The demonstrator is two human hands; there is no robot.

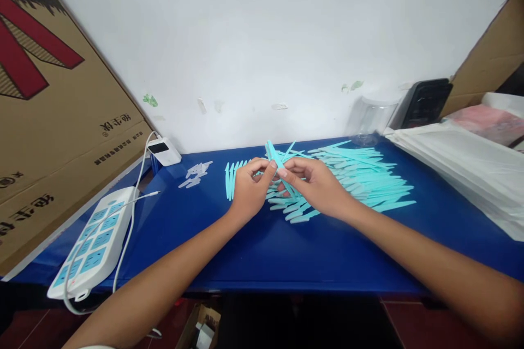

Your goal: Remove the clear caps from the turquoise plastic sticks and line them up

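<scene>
Over the middle of the blue table, my left hand (251,190) pinches a slim turquoise eyebrow razor (271,150) between thumb and fingers. My right hand (319,185) grips it from the other side, its thumb pressed on the lower part. The razor's top end points up and away from me; its lower end is partly hidden by fingers. Whether more than one is held I cannot tell. Beneath and right of my hands spreads a pile of similar razors (364,177). Several razors stand in a row (230,180) left of my left hand. Farther left lie small clear plastic pieces (195,173).
A white power strip (98,242) with cables and a small white device (164,151) are at the left, by a large cardboard box (61,120). At the right are a clear plastic container (372,120), a black object (426,102) and white bags (458,169). A white wall (262,38) rises behind.
</scene>
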